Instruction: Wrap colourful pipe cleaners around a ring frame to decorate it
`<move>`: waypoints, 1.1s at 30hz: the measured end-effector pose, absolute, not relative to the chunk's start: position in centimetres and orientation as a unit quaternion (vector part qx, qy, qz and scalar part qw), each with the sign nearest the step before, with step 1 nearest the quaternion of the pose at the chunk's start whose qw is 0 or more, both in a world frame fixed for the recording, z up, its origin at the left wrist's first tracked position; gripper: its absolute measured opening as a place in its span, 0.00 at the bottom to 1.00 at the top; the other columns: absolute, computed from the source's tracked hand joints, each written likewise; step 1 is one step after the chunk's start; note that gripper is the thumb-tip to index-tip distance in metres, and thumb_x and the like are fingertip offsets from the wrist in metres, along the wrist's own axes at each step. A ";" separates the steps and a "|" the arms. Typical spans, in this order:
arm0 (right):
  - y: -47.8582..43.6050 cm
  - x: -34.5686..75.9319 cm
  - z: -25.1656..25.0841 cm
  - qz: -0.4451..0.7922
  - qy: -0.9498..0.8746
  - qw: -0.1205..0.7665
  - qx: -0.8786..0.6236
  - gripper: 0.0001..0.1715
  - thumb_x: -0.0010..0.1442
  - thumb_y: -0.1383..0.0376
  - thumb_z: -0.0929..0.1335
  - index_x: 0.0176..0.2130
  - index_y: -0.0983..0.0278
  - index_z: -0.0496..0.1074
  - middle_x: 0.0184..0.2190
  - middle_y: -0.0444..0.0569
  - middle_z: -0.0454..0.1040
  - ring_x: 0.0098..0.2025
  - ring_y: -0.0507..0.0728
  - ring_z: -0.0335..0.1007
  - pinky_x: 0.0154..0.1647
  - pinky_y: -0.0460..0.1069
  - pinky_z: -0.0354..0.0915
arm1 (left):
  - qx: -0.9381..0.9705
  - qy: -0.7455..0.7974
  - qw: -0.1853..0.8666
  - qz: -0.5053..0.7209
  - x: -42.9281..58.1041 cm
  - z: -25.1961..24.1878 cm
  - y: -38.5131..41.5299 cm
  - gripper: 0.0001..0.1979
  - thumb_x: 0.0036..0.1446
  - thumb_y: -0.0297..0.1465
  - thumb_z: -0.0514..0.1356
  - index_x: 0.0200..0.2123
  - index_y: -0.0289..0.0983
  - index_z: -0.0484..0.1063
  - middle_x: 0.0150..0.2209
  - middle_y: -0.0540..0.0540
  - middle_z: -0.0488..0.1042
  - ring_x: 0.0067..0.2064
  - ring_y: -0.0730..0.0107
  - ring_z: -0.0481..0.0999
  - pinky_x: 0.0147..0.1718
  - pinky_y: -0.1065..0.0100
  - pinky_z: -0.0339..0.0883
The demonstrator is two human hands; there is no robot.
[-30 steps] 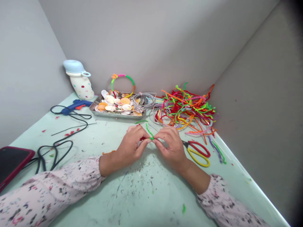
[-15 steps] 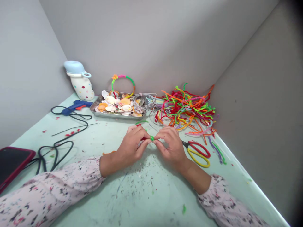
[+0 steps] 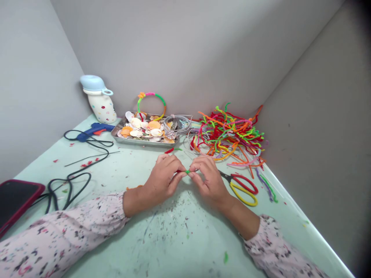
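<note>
Well, the left hand [image 3: 160,181] and the right hand [image 3: 210,180] both pinch a red-and-green pipe cleaner [image 3: 187,172] between their fingertips, over the tabletop [image 3: 179,247]. It looks light and bendy (it should hold a kink), so it's best held near the join.

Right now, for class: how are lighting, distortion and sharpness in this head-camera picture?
Head view: light is soft and even, with faint shadows beneath the left hand and right hand; the wide lens bends the walls; right corners darken; the table edge glows; the pipe cleaners look sharp.
</note>
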State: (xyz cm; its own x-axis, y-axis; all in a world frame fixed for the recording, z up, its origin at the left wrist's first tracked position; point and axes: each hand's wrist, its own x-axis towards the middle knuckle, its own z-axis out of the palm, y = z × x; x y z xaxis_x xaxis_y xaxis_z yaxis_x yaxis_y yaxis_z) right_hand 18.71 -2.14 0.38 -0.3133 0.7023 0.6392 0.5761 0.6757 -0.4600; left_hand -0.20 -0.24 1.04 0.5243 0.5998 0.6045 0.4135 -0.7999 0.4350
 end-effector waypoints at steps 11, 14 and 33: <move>-2.2 19.0 0.9 0.132 -0.798 0.430 -0.400 0.04 0.64 0.65 0.64 0.37 0.60 0.69 0.36 0.48 0.71 0.43 0.58 0.65 0.51 0.56 0.58 | 0.860 0.290 0.132 0.399 -0.3 1.4 -0.3 0.04 0.63 0.28 0.54 0.34 0.37 0.66 0.32 0.47 0.70 0.37 0.66 0.67 0.42 0.60 0.58; -2.1 19.0 0.9 0.152 -0.798 0.422 -0.401 0.06 0.65 0.64 0.63 0.36 0.60 0.69 0.36 0.47 0.70 0.43 0.57 0.65 0.51 0.56 0.58 | 0.863 0.288 0.132 0.395 -0.3 1.4 -0.4 0.04 0.63 0.28 0.54 0.34 0.37 0.66 0.32 0.47 0.70 0.37 0.66 0.68 0.43 0.60 0.58; -1.9 19.1 0.9 0.216 -0.792 0.413 -0.394 0.11 0.65 0.62 0.62 0.34 0.61 0.71 0.35 0.48 0.72 0.42 0.57 0.66 0.47 0.54 0.60 | 0.862 0.277 0.140 0.400 -0.1 1.4 -0.2 0.05 0.62 0.27 0.55 0.32 0.36 0.66 0.31 0.48 0.69 0.36 0.67 0.67 0.42 0.61 0.58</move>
